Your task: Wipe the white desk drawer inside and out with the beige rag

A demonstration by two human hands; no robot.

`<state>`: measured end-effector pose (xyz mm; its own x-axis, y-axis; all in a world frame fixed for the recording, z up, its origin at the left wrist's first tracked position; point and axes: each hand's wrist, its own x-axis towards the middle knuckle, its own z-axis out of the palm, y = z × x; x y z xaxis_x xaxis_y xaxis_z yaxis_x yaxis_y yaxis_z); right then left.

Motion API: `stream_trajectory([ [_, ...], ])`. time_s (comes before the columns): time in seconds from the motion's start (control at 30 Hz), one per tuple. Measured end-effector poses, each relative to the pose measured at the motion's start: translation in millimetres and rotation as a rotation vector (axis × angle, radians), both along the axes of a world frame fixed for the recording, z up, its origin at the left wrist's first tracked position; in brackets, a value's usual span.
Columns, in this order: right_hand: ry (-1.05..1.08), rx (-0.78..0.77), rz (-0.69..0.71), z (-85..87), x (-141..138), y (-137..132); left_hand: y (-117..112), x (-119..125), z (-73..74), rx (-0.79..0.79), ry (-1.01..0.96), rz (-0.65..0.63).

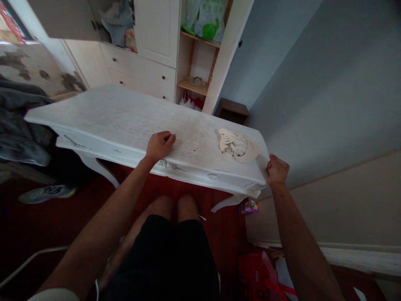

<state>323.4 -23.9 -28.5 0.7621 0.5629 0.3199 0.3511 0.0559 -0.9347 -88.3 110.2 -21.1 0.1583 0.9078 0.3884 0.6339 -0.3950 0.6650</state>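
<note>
Pale blue wall (313, 83) runs along the right of a bedroom, and a white desk (119, 117) with a scuffed, stained top stands slanted across the middle. The left hand (160, 144) rests on the desk top just inside its front edge, about midway along. Its fingers are curled in and pressed together in a loose fist, and I cannot tell whether anything is inside. The right hand (277, 170) is at the desk's front right corner, with its fingers closed over the right end edge and gripping it. A crumpled cream cloth (236, 145) lies on the top near the right end, between the two hands but closer to the right one, and touches neither.

Behind the desk's far edge is a cream wardrobe (156, 33) with drawers, next to an open wooden shelf (194, 85). A plastic bag (206, 21) on the upper shelf has green print too blurred to read. Dark clothes (19, 125) are piled beyond the left end, with a grey shoe (50, 192) on the floor below them. Black shorts (169, 259) and bare knees show under the front edge. A red bag (260, 276) lies on the floor at lower right.
</note>
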Motion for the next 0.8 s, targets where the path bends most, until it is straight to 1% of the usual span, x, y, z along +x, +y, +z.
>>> stream_trajectory([
  [0.17,-0.035,-0.002,0.010,0.3,-2,0,1,0,-1.5,0.012,-0.020,0.001],
  [0.37,-0.105,-0.040,-0.007,-0.7,-3,-2,2,-1,-3.5,0.018,-0.044,-0.003],
  [0.63,-0.144,-0.037,-0.023,-0.8,-3,-2,1,-1,-0.4,0.009,-0.035,-0.011],
  [0.73,-0.141,0.045,-0.048,-2.8,-15,-13,2,-1,-1.0,0.001,-0.035,-0.013],
  [0.8,-0.090,0.111,0.017,-10.7,-34,-30,3,-2,-1.7,0.004,-0.025,-0.013],
])
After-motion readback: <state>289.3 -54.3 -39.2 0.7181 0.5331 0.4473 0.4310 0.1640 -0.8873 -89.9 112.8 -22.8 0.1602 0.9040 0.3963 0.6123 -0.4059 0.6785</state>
